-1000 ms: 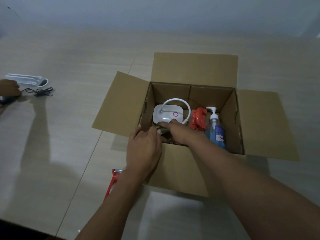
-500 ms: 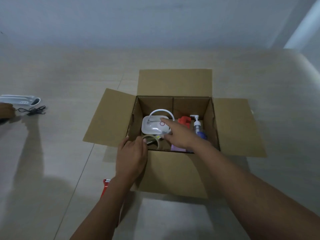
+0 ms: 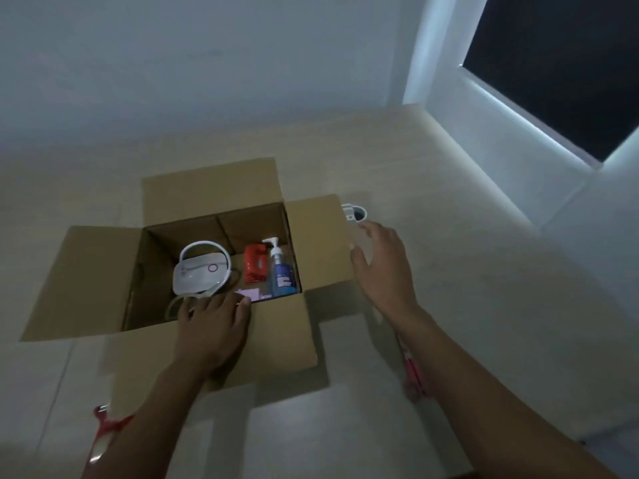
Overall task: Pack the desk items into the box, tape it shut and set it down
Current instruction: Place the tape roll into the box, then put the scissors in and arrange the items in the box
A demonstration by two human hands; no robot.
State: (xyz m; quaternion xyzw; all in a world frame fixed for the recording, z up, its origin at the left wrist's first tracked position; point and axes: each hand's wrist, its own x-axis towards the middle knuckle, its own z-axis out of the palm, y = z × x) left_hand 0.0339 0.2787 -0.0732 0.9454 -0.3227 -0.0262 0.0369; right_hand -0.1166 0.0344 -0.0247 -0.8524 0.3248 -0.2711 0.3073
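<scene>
Box (image 3: pixel 221 344) on the table (image 3: pixel 449 271), all four flaps open. Left hand (image 3: pixel 211 326) flat over the near rim, fingers spread, gripping nothing. Right hand (image 3: pixel 383 267) open beyond the right flap, near a white cup (image 3: pixel 354 213). Inside: white lamp (image 3: pixel 200 276), red stapler (image 3: pixel 255 263), blue pump bottle (image 3: pixel 281 271), tape roll (image 3: pixel 176 304).

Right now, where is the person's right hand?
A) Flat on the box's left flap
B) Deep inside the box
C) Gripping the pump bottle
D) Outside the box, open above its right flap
D: the right hand is spread open and empty beyond the box, over its right flap, while the pump bottle stands untouched inside.
</scene>
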